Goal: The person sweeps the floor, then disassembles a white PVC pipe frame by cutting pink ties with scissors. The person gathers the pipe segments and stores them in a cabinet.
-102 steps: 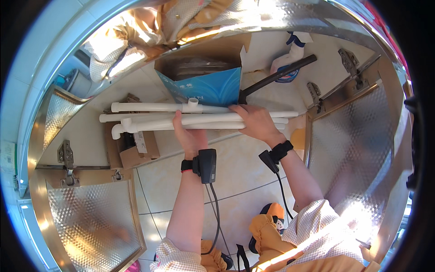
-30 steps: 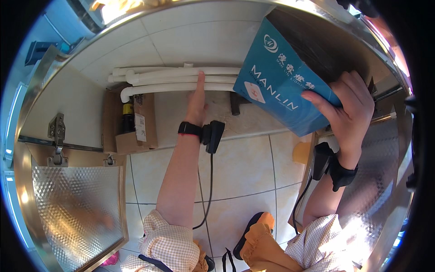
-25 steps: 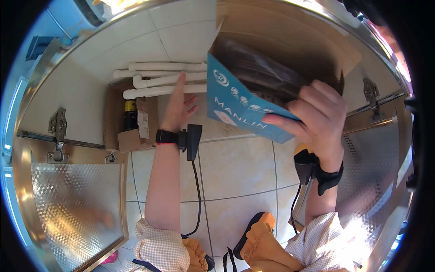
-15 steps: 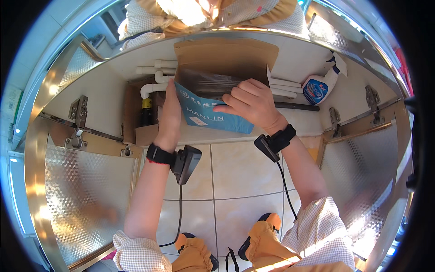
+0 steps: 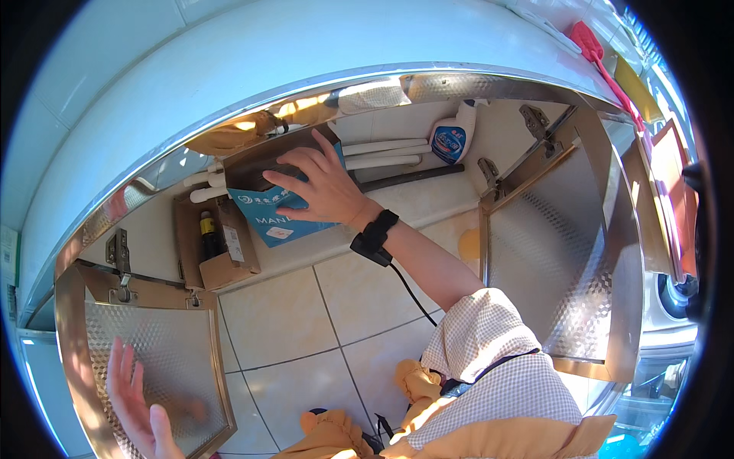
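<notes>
The right hand [image 5: 321, 187], fingers spread, presses flat on the blue box [image 5: 279, 218] inside the cabinet, near white pipes [image 5: 382, 153]. The left hand [image 5: 134, 402] hangs open, empty, near left.

Left hand [image 5: 138, 402] off pipes, now by cabinet door [image 5: 157, 359]; right hand [image 5: 321, 187] alone on box [image 5: 279, 218], seemingly pushed deeper.

A: Lighting? Strong warm daylight from upper right; glare on steel cabinet door [image 5: 569, 252] and counter edge [image 5: 321, 80].

B: Quality? Sharp at centre; fisheye bends edges, black corners; cabinet interior shaded.
</notes>
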Motion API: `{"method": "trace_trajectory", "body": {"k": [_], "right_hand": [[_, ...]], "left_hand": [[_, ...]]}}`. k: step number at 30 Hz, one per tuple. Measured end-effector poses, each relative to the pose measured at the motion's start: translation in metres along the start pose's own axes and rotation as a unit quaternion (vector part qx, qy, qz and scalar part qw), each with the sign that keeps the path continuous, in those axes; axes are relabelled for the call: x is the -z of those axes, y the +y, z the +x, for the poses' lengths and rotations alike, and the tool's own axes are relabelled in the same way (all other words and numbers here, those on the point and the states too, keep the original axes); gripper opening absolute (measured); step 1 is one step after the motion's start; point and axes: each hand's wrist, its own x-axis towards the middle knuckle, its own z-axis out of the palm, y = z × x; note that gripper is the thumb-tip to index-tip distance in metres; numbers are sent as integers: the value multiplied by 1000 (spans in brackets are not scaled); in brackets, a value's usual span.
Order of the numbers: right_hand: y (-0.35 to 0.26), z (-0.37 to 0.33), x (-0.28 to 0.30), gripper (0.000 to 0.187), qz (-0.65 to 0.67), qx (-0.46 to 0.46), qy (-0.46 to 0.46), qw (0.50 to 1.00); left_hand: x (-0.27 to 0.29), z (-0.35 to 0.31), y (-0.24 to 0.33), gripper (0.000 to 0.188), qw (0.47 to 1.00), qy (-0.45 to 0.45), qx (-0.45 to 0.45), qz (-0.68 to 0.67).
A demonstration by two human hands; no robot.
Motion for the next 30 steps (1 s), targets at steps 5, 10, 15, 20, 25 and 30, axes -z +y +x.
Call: {"method": "trace_trajectory", "body": {"k": [5, 10, 15, 20, 25, 30], "right_hand": [[-22, 13, 13, 42, 50, -35, 6, 998], [-63, 40, 91, 32, 134, -434, -238, 859], [-138, 66, 262, 44, 3, -388, -288, 876], [-175, 48, 421, 52, -187, -644, -183, 719], [-177, 3, 434, 54, 15, -844, -252, 473], [-170, 34, 381, 58, 196, -819, -313, 440]], "left_hand": [[87, -44, 34, 46, 878, 245, -55, 408], [140, -28, 1, 55, 866, 71, 157, 469], [146, -28, 6, 38, 916, 29, 291, 275], [143, -21, 22, 41, 905, 30, 376, 197], [91, -47, 54, 67, 873, 11, 486, -42], [5, -19, 139, 89, 807, 40, 563, -173]]}}
